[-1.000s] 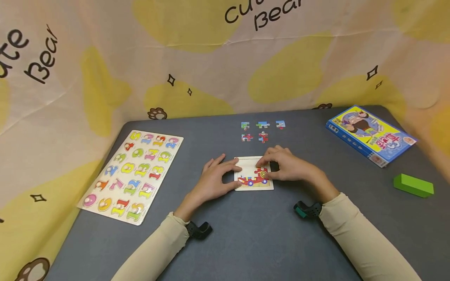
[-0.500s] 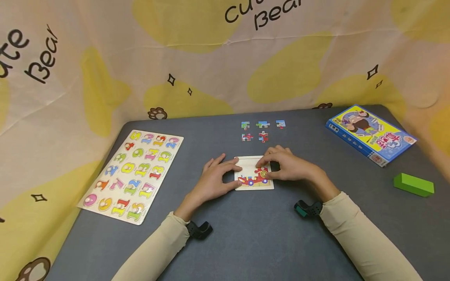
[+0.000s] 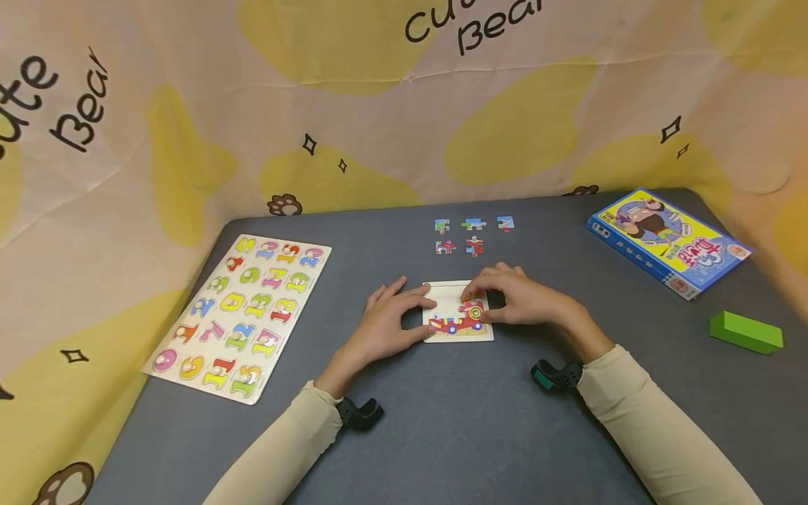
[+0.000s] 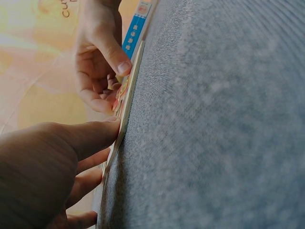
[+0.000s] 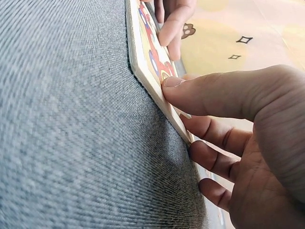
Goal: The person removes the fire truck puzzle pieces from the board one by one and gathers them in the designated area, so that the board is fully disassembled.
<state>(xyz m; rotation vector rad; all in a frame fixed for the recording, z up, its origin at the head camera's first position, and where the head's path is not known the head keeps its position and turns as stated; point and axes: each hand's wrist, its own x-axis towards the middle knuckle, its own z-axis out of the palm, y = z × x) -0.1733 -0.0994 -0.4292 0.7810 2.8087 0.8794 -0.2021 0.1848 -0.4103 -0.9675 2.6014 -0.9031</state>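
A small square puzzle board point(image 3: 447, 292) with a pale rim lies flat in front of me, its lower part filled by a red car picture. My left hand point(image 3: 382, 324) rests at its left side, thumb and index finger fairly straight and touching the board. My right hand point(image 3: 521, 297) pinches a red puzzle piece with a yellow round wheel point(image 3: 475, 313) at the board's right side, between thumb and index finger. In the right wrist view, the thumb point(image 5: 200, 95) presses on the picture and the other fingers bend beside the board's edge. Part of the piece is hidden under the fingertips.
Several loose puzzle pieces point(image 3: 474, 224) lie in two rows beyond the board. A number board point(image 3: 240, 315) is at the left. On the right are a blue and yellow box point(image 3: 670, 242) and a green block point(image 3: 745, 332). A printed curtain point(image 3: 353, 105) stands behind the grey table point(image 3: 442, 435).
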